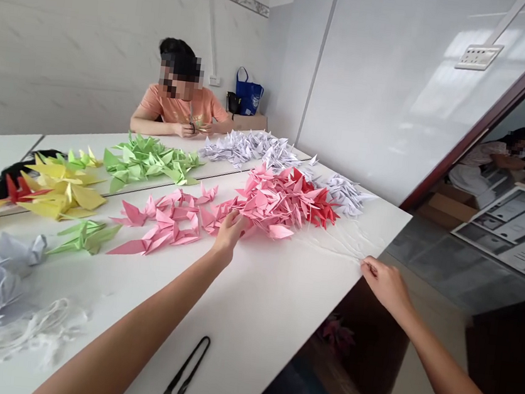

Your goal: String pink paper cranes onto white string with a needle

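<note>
My left hand (231, 234) is closed at the near left edge of a heap of pink folded paper cranes (271, 201); its fingertips are partly hidden among the paper. Off the table's right edge, my right hand (385, 284) pinches the ends of thin white threads (343, 241). These threads stretch across the tabletop toward the heap. Red paper cranes (322, 210) lie against the heap's right side. More pink cranes (171, 224) spread out to the left of my left hand.
Black thread snips (182, 377) lie near the front edge. Green cranes (147, 162), yellow cranes (64, 187), white cranes (249, 149) and loose white string (19, 334) share the table (248, 322). A person (181, 99) sits opposite, hands on the table. An open carton (342, 370) stands below.
</note>
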Action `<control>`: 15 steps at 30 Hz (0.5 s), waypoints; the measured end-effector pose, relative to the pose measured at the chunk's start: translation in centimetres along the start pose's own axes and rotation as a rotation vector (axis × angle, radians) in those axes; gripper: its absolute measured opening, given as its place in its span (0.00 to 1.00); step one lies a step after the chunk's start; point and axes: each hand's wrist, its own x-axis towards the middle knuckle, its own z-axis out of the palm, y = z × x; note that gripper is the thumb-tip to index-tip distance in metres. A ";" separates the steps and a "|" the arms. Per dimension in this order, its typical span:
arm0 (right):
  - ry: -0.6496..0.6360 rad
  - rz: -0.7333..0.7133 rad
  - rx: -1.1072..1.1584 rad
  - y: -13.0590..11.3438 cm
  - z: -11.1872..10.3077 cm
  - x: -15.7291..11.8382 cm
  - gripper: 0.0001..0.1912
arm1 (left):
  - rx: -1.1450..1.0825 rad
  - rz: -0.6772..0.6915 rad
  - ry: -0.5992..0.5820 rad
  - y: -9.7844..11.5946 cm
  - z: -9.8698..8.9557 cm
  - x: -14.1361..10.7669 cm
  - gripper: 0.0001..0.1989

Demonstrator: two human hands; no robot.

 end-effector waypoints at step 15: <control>-0.047 -0.168 -0.154 -10.6 1.2 1.7 0.34 | 0.250 0.032 -0.080 -0.8 -1.5 -3.0 0.33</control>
